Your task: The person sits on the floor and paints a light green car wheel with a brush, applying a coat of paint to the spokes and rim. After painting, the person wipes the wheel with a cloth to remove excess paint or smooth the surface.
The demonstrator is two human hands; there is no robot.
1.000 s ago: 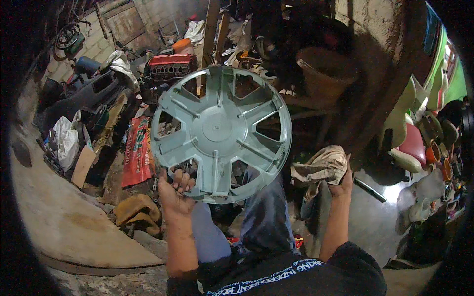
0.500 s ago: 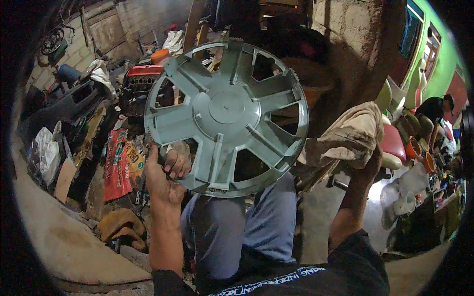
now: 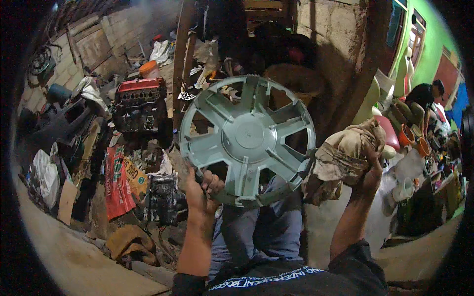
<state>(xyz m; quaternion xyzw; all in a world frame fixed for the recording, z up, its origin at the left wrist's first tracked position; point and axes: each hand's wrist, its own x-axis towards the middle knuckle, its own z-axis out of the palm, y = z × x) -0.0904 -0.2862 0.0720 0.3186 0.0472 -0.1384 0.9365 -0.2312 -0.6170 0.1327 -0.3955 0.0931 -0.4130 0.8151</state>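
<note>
A grey-green wheel cover [image 3: 249,135] with broad spokes and open gaps is held up above my lap, its ribbed face toward me. My left hand [image 3: 201,188] grips its lower left rim, fingers curled through a gap and thumb on the outer edge. On the other side, my right hand [image 3: 371,170] is closed round a bunched, stained beige cloth [image 3: 348,150]. The cloth hangs close by the cover's right rim; whether the two touch I cannot tell. Much of my right hand's fingers is hidden by the cloth.
A red-topped engine block [image 3: 140,98] stands at the left among scrap, near a red printed sheet [image 3: 118,182] and a white plastic bag [image 3: 48,170]. A brown rag [image 3: 131,242] lies lower left. At the far right another person [image 3: 425,98] bends beside orange pots [image 3: 407,134].
The wheel cover and my left hand now appear farther right and lower, with the cover smaller in view. The cloth in my right hand looks more bunched. The surroundings have shifted left.
</note>
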